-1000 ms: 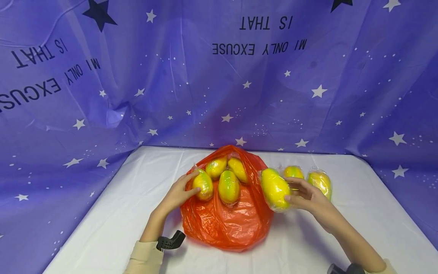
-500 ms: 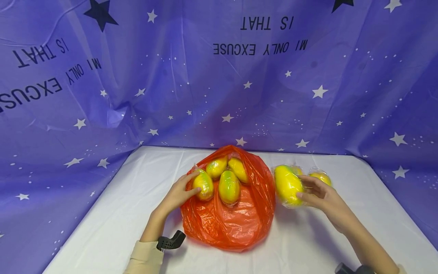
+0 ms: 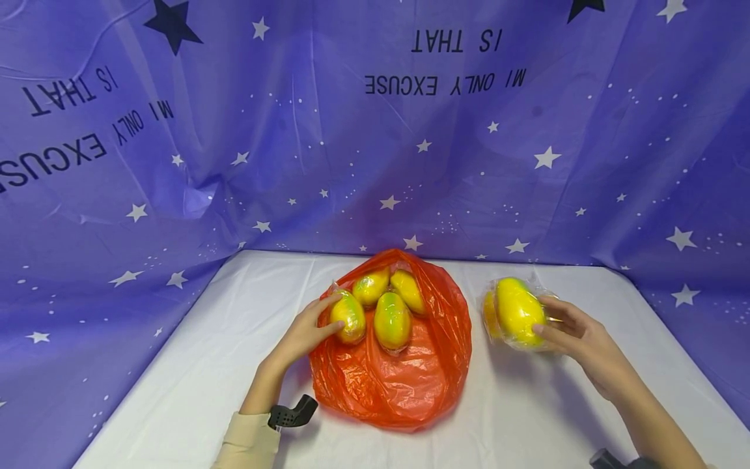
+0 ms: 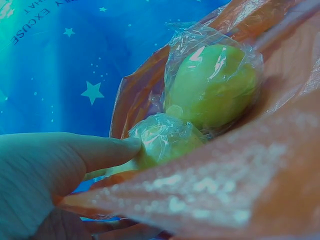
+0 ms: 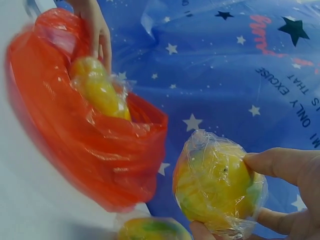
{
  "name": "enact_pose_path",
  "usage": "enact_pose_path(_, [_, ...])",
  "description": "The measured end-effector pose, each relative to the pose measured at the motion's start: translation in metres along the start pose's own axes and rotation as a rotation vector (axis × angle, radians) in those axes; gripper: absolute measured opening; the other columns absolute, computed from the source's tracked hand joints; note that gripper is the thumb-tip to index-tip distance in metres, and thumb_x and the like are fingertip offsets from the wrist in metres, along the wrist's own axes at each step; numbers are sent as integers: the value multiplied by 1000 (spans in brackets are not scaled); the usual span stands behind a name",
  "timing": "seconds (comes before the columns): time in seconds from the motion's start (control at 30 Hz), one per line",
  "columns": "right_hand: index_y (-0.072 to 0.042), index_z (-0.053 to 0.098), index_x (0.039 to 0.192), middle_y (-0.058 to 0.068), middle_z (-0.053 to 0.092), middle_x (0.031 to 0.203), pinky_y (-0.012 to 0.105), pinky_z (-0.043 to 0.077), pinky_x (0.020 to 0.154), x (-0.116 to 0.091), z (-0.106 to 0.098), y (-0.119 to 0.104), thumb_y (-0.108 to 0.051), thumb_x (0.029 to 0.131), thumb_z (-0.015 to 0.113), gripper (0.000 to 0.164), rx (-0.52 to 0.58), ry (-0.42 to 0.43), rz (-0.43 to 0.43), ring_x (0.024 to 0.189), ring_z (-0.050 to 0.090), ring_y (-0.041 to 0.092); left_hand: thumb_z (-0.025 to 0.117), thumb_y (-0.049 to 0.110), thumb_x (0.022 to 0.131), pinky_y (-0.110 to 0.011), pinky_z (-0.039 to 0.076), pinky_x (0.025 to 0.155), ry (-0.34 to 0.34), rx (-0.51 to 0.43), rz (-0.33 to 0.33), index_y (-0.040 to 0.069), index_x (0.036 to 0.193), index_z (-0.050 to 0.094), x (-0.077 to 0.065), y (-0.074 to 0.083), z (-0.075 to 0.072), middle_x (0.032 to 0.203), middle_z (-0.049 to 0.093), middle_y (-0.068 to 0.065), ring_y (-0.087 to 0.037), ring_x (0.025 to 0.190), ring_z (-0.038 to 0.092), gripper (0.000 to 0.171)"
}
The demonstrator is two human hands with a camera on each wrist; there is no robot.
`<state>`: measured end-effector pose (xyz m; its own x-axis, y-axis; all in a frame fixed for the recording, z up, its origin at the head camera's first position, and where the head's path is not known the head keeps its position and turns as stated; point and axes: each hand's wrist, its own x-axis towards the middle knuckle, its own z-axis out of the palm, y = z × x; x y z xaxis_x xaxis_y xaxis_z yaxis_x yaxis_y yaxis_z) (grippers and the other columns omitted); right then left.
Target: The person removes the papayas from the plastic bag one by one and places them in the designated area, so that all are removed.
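Grasping film-wrapped mango in right hand, apart from red plastic bag. Pinching second mango with left hand at bag's mouth, beside three more mangoes.

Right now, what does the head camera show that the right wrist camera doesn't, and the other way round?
Only the head view shows the beige left sleeve and lets me count four wrapped mangoes in the red plastic bag.

Only the right wrist view shows pink lettering on the starry backdrop and a small dark speck on the held mango.

Both show that bag, the left hand at its mouth, the right hand holding its mango, the white tablecloth and the backdrop.
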<state>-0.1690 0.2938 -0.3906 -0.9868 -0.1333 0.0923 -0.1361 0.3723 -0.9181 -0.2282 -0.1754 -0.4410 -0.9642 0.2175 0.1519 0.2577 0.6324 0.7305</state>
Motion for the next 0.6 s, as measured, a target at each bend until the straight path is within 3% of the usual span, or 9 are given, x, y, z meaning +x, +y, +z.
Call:
enact_pose_path(0.33, [-3, 38, 144, -15, 52, 121, 18, 51, 80, -3, -18, 8, -19, 96, 62, 56, -32, 45, 9, 103, 55, -4, 70, 23, 88, -58, 30, 105, 7, -18, 3, 7, 140, 50, -1, 0, 0, 138, 46, -25, -43, 129, 41, 58])
enact_pose_path(0.6, [-10, 42, 142, -16, 54, 120, 20, 54, 76, -4, -33, 20, -9, 95, 61, 51, 84, 63, -3, 101, 57, -4, 70, 22, 88, -58, 29, 106, 3, -27, -1, 7, 140, 50, -1, 0, 0, 140, 45, -25, -43, 131, 38, 58])
